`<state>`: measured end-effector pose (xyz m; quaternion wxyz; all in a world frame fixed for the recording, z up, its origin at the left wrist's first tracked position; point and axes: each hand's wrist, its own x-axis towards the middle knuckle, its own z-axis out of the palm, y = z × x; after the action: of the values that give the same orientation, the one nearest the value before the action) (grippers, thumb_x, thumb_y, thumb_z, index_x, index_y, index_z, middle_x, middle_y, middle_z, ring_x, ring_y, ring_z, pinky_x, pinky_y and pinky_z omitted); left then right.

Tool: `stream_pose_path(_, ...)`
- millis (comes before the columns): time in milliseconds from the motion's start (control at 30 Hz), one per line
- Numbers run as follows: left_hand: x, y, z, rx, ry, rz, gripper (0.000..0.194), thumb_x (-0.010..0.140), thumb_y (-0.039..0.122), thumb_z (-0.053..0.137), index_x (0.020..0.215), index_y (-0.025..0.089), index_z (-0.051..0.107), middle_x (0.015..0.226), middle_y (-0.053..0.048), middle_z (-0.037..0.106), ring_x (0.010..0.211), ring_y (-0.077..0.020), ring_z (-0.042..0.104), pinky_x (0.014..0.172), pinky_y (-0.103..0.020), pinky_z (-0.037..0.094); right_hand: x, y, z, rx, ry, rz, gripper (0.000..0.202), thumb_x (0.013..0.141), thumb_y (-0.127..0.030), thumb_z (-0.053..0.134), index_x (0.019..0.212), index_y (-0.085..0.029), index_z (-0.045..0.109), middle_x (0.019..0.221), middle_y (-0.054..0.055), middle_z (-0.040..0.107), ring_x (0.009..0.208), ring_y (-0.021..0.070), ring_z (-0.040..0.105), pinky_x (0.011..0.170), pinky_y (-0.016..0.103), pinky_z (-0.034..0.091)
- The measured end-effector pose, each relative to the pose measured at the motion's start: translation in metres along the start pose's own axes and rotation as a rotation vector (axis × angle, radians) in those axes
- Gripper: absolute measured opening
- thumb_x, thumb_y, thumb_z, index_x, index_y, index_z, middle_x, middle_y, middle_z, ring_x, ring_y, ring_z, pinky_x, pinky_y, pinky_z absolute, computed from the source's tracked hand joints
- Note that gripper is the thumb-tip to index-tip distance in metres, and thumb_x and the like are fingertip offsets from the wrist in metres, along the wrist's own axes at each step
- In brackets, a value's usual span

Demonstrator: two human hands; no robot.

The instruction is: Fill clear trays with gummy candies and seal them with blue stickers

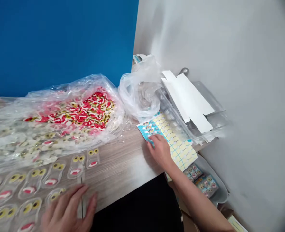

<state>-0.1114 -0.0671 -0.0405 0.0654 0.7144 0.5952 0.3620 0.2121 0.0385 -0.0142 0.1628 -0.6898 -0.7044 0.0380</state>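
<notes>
Head view. Right hand (160, 149) loosely curled, fingertips touching a sticker sheet (178, 146): flat paper, pale yellow cells, blue patterned end under the fingers. Left hand (68, 207) blurred, fingers slightly spread over the lower row of clear plastic blisters (53, 174); whether it grips anything, cannot tell. Blisters thin, glossy, rounded, each upper-row one with yellow ring shapes and a red-and-white piece; they lie ahead and to the left of that hand on the wood-grain tabletop (123, 158). Beyond, crinkled clear bag (84, 112) heaped with small red, white, yellow pieces. White folded card (188, 98) on clear trays, past the sheet.
</notes>
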Motion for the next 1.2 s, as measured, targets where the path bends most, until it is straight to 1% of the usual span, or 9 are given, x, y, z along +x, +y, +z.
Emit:
stream_pose_path(100,0.035,0.037,0.041,-0.182,-0.133,0.028,0.024,0.08,0.027,0.069,0.104,0.026,0.067,0.109,-0.007,0.068,0.102,-0.0258,0.062,0.093,-0.042,0.045,0.013,0.028,0.007,-0.123,-0.035,0.083,0.017,0.089,-0.029,0.061,0.102,-0.019,0.066,0.104,0.011,0.065,0.099,0.0273,0.057,0.084,0.038,0.042)
stream_pose_path(167,0.058,0.063,0.071,-0.41,-0.252,-0.09,0.018,0.084,0.029,0.065,0.101,0.025,0.068,0.111,-0.007,0.068,0.106,-0.0244,0.062,0.095,-0.041,0.047,0.015,0.032,0.013,-0.143,-0.074,0.084,0.012,0.088,-0.027,0.062,0.097,-0.019,0.066,0.103,0.011,0.065,0.098,0.0272,0.057,0.081,0.038,0.043)
stream_pose_path(300,0.093,0.101,0.114,-0.949,-0.532,-0.616,0.031,0.085,0.042,0.063,0.105,0.02,0.066,0.11,-0.011,0.069,0.102,-0.0245,0.066,0.093,-0.041,0.049,0.003,0.022,0.02,-0.02,0.004,-0.01,0.008,0.09,-0.018,0.056,0.09,-0.018,0.064,0.11,0.011,0.062,0.104,0.0264,0.056,0.086,0.041,0.044)
stream_pose_path(400,0.108,0.11,0.123,-1.396,-0.572,-1.042,0.044,0.087,0.052,0.058,0.112,0.017,0.064,0.112,-0.013,0.07,0.094,-0.0229,0.068,0.084,-0.037,0.052,-0.013,0.005,0.014,0.195,0.02,-0.22,0.007,0.089,-0.015,0.055,0.091,-0.017,0.062,0.121,0.013,0.059,0.115,0.0269,0.053,0.097,0.044,0.043)
stream_pose_path(467,0.113,0.107,0.121,-1.583,-0.565,-1.118,0.043,0.086,0.05,0.06,0.109,0.014,0.066,0.108,-0.014,0.071,0.09,-0.0212,0.068,0.077,-0.032,0.053,-0.019,-0.009,0.006,0.337,-0.058,-0.438,0.014,0.088,-0.011,0.054,0.099,-0.018,0.062,0.124,0.011,0.059,0.124,0.0267,0.048,0.104,0.045,0.041)
stream_pose_path(600,0.123,0.085,0.11,-1.661,-0.427,-1.034,0.03,0.081,0.032,0.07,0.102,0.011,0.07,0.103,-0.013,0.072,0.09,-0.0177,0.067,0.075,-0.025,0.052,0.002,-0.037,-0.008,0.593,-0.183,-0.656,0.026,0.086,-0.014,0.061,0.111,-0.021,0.06,0.124,0.007,0.063,0.132,0.0249,0.046,0.112,0.045,0.037)
stream_pose_path(733,0.144,0.059,0.097,-1.668,-0.17,-1.002,0.031,0.081,0.031,0.072,0.106,0.014,0.068,0.094,-0.007,0.073,0.071,-0.0121,0.066,0.065,-0.023,0.051,0.07,-0.065,0.0,0.739,-0.16,-0.556,0.018,0.091,-0.015,0.056,0.106,-0.023,0.061,0.115,0.005,0.067,0.113,0.0189,0.06,0.098,0.035,0.048)
stream_pose_path(933,0.161,0.026,0.089,-1.533,0.204,-0.982,0.033,0.08,0.032,0.073,0.108,0.023,0.058,0.104,-0.003,0.073,0.079,-0.0177,0.072,0.076,-0.033,0.056,0.18,-0.109,0.05,0.3,-0.171,-0.429,0.02,0.092,-0.013,0.049,0.104,-0.017,0.065,0.104,0.008,0.067,0.097,0.0197,0.063,0.086,0.03,0.047)
stream_pose_path(1200,0.154,0.016,0.092,-1.495,0.192,-1.003,0.047,0.086,0.04,0.065,0.128,0.025,0.05,0.113,-0.009,0.07,0.087,-0.0217,0.073,0.081,-0.039,0.057,0.233,-0.143,0.088,-0.153,-0.267,-0.447,0.02,0.089,-0.017,0.05,0.1,-0.019,0.067,0.109,0.012,0.063,0.092,0.0234,0.063,0.075,0.03,0.045)
